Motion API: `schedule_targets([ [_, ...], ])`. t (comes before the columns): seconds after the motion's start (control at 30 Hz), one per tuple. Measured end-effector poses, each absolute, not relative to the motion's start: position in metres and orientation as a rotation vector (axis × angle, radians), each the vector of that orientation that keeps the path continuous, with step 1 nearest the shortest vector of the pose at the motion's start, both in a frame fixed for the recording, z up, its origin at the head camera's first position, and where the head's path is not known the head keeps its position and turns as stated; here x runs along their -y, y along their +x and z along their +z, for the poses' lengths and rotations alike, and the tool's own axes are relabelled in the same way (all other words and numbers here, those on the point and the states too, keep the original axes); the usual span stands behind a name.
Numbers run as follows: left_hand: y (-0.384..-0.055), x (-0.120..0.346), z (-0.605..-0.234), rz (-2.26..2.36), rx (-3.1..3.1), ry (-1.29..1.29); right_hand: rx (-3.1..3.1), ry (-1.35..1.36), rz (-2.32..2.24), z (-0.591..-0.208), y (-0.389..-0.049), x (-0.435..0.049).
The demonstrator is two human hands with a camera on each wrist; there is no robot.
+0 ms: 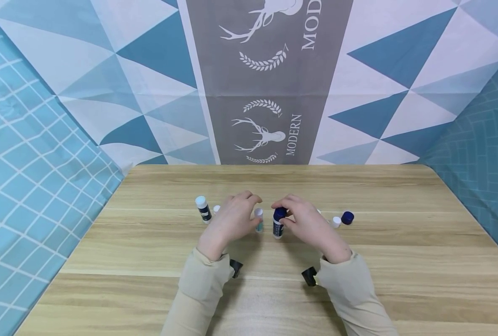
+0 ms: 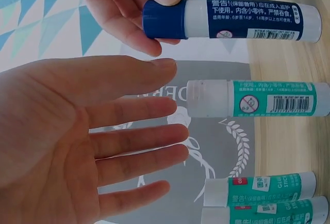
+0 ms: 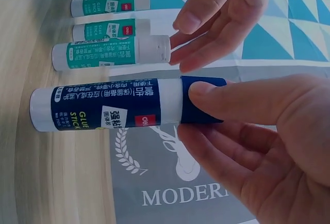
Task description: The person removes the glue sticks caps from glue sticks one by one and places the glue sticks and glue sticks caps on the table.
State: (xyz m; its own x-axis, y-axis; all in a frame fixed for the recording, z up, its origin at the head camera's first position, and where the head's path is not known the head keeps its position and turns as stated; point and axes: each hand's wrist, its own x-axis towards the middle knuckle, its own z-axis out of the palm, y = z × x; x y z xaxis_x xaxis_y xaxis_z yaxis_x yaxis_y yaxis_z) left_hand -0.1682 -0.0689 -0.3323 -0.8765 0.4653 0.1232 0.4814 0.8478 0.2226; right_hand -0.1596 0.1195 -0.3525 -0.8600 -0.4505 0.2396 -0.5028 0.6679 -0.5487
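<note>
My right hand [image 1: 305, 219] pinches the navy cap [image 3: 203, 100] between thumb and fingers. That cap sits on the top end of a navy glue stick [image 3: 111, 105], which stands upright on the table. Beside it, to the left, stands a green glue stick [image 2: 273, 99] without a coloured cap, its top end pale. My left hand [image 1: 234, 217] is nearest to this green stick, with fingers spread and nothing gripped, as the left wrist view [image 2: 56, 126] of the hand shows. The thumb and fingertips lie close to the stick's top; contact cannot be made out.
Farther left stands another navy glue stick [image 1: 204, 210] with a pale top. More green glue sticks [image 3: 111, 3] stand near it, mostly hidden by my left hand in the head view. To the right on the wooden table [image 1: 400, 280] lie a navy cap [image 1: 347, 218] and a white cap [image 1: 336, 221].
</note>
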Motion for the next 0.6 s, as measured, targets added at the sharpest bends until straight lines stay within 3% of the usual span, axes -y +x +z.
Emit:
schedule_targets([
  [0.6, -0.1690, 0.0698, -0.3334, -0.357, 2.956, -0.749, 2.828, 0.809, 0.902, -0.3589, -0.1616, -0.1161],
])
